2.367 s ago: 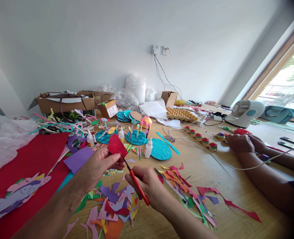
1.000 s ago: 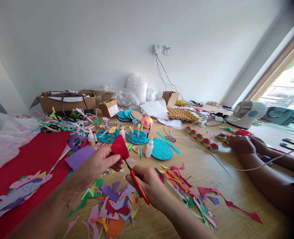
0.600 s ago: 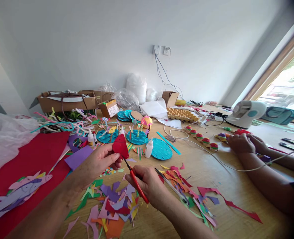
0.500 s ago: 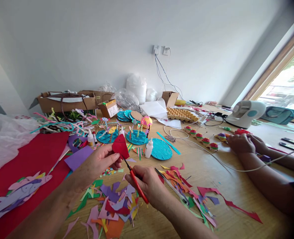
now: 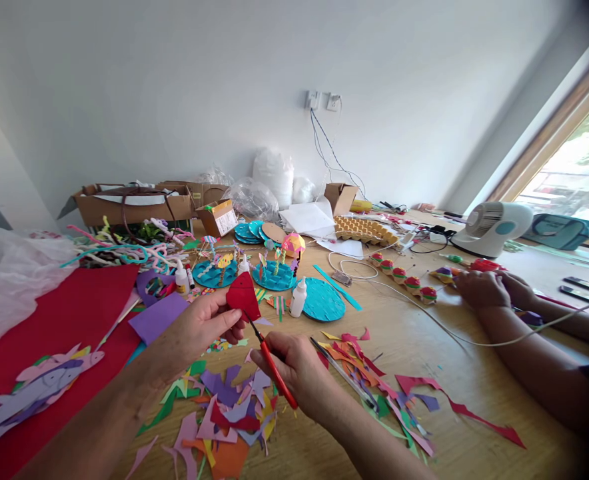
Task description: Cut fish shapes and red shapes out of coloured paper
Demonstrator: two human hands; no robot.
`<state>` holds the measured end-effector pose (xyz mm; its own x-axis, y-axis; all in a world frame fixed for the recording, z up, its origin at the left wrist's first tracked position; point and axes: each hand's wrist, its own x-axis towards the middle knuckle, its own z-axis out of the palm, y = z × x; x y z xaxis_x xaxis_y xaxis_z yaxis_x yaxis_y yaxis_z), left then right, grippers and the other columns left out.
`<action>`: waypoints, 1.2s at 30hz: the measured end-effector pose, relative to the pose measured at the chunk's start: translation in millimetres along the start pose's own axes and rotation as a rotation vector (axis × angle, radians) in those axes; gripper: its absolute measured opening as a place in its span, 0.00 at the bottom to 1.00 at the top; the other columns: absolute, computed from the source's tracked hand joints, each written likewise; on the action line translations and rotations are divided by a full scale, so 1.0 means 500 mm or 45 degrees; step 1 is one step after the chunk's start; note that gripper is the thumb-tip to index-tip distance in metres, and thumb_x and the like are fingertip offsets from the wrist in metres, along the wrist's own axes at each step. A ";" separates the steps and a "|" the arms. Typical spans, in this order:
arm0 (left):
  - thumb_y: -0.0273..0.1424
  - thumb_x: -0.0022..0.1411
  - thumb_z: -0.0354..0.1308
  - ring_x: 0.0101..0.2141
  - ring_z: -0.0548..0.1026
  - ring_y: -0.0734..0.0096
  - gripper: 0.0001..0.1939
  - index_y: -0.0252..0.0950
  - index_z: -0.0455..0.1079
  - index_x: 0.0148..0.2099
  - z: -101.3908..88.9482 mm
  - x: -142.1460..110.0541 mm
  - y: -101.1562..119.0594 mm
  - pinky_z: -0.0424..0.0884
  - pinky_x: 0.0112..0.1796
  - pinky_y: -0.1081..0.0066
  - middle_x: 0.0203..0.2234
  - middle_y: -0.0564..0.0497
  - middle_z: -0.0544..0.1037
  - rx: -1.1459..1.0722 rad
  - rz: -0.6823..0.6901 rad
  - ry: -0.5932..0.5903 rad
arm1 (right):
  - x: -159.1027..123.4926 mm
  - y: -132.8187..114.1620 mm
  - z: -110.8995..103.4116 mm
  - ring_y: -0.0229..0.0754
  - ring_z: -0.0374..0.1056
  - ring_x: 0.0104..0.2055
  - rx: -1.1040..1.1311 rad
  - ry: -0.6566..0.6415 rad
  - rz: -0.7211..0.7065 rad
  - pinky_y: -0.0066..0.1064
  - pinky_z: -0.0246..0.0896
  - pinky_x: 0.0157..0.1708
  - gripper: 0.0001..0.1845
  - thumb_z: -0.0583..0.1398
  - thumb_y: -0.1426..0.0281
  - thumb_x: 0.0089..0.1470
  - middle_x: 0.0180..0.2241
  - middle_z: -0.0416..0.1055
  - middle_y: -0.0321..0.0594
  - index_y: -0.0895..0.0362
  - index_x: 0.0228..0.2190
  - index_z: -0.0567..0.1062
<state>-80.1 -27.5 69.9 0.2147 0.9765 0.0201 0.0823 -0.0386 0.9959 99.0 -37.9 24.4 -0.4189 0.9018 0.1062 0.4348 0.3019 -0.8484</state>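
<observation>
Between the thumb and fingers of my left hand [image 5: 217, 320] is a small piece of red paper [image 5: 243, 295] with dark marks drawn on it. My right hand [image 5: 294, 367] is closed round the red handles of a pair of scissors [image 5: 273, 370]. The blades reach up to the lower edge of the red paper; part of them is hidden behind it. Under both hands lies a heap of coloured paper scraps [image 5: 234, 400]. A white glue bottle [image 5: 298, 298] stands upright just beyond my right hand, beside a blue disc [image 5: 322, 300].
At left, paper fish cutouts [image 5: 49, 383] lie on a large red sheet [image 5: 104, 293]. A pen [image 5: 344, 373] rests among scraps. Another person's hands [image 5: 492, 290] work at right near a white fan [image 5: 494, 227]. A white cable [image 5: 419, 313] crosses the table. Decorated discs [image 5: 274, 275] stand behind.
The red paper has shifted very slightly to the right with my left hand. Everything else looks the same.
</observation>
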 end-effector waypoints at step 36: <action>0.34 0.47 0.69 0.19 0.67 0.79 0.12 0.35 0.69 0.27 0.023 -0.008 -0.023 0.63 0.21 0.78 0.17 0.56 0.75 -0.490 -0.140 0.051 | -0.005 0.011 0.015 0.30 0.55 0.14 0.747 -0.269 0.091 0.22 0.46 0.15 0.34 0.56 0.37 0.47 0.13 0.62 0.31 0.57 0.21 0.65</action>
<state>-70.9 -33.4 57.5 0.1860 0.9782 -0.0925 -0.2694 0.1413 0.9526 96.3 -40.7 15.6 -0.5799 0.8145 -0.0153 -0.0176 -0.0313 -0.9994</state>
